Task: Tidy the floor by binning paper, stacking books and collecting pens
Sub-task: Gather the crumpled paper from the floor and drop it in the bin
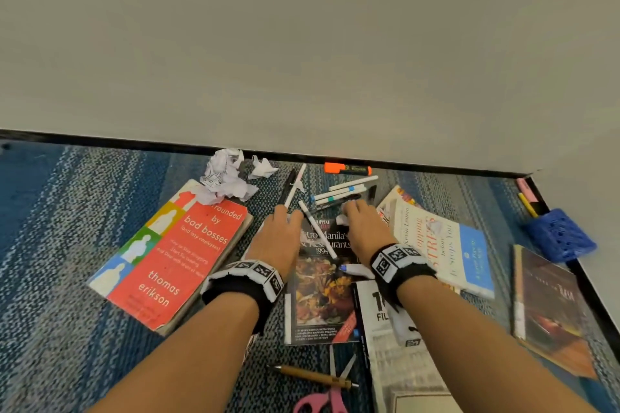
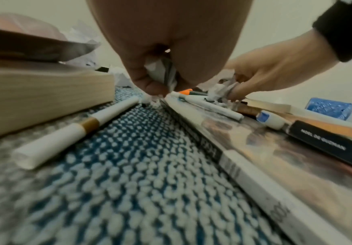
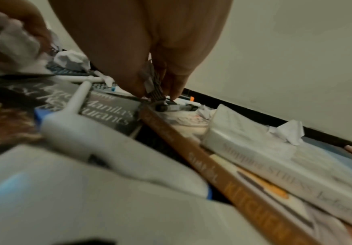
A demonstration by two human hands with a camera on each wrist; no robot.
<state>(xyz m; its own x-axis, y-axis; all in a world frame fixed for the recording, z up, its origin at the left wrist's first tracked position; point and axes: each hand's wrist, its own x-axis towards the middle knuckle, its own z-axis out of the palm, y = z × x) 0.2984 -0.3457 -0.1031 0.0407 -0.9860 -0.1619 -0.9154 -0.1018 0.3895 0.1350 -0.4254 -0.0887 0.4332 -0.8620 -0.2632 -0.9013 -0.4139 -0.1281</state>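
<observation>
left hand point(image 1: 280, 231) reaches forward low over the floor point(image 1: 50, 312), fingers curled round a paper scrap point(image 2: 160, 71). right hand point(image 1: 364, 225) beside it pinches another scrap point(image 3: 150, 77) above the pens point(image 1: 342, 193). red book point(image 1: 174, 255) lies left, crumpled paper point(image 1: 228, 178) at its top corner; restaurant book point(image 1: 322, 282) sits between the wrists, a white pen point(image 1: 318, 231) across it; stress book point(image 1: 443, 245) and blue holder point(image 1: 560, 235) lie right.
</observation>
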